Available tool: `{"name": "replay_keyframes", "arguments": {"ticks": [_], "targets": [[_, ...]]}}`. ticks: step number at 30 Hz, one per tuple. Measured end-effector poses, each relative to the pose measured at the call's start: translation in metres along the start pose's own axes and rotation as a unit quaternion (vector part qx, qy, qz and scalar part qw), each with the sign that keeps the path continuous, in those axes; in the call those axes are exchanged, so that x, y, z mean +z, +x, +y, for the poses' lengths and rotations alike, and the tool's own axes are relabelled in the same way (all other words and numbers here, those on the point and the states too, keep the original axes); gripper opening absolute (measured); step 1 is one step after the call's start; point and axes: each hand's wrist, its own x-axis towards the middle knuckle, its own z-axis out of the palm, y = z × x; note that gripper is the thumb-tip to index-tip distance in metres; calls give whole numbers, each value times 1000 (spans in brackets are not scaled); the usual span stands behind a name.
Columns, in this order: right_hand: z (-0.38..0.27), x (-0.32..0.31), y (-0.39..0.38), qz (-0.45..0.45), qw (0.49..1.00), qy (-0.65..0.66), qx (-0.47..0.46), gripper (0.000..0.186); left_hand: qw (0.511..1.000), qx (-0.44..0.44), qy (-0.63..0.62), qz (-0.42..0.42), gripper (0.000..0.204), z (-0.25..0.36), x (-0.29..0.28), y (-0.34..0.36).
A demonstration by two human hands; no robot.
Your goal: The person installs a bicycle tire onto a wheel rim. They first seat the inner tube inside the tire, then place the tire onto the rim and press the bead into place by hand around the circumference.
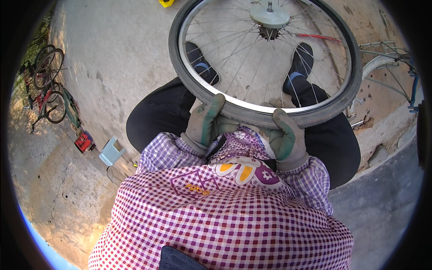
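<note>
A bicycle wheel (231, 100) with a black tyre, silver rim and thin spokes lies tilted in front of me, its near edge at my lap. At its hub are a pale round cover (269, 17) and a dark sprocket (269, 32). My left hand (204, 119), in a grey and green work glove, grips the near left part of the tyre, thumb on top. Further right, my right hand (285, 137), gloved alike, holds the tyre the same way. The fingers of both hands are partly hidden below the tyre.
Beyond the wheel's right side is a bicycle frame part with a mudguard (382, 60). A red rod (319, 37) and small tools (357, 123) lie on the ground there. At left stand bicycles (47, 87), a red object (84, 141) and a light blue container (112, 151). Something yellow (166, 2) shows at the top.
</note>
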Motion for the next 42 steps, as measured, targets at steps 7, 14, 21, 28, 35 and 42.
{"name": "replay_keyframes", "arguments": {"ticks": [7, 14, 21, 28, 35, 42], "targets": [[7, -15, 0, -13, 996, -83, -35, 29, 999, 25, 22, 19, 51, -5, -1, 0], [6, -10, -3, 13, 996, -83, -20, 33, 983, 103, 153, -2, 45, -10, -1, -4], [10, -6, 0, 50, 994, -62, 70, 42, 997, -27, 6, 72, 44, -20, -16, 7], [-50, 20, -23, -113, 901, -347, 234, 20, 995, -1, 12, 94, 42, -20, -33, 13], [-45, 21, 84, 6, 633, -768, -92, 56, 991, -5, 35, 128, 39, -23, -29, 21], [-13, -15, 125, -30, 572, -818, 59, 77, 983, 19, 78, 163, 38, -31, -32, 30]]}}
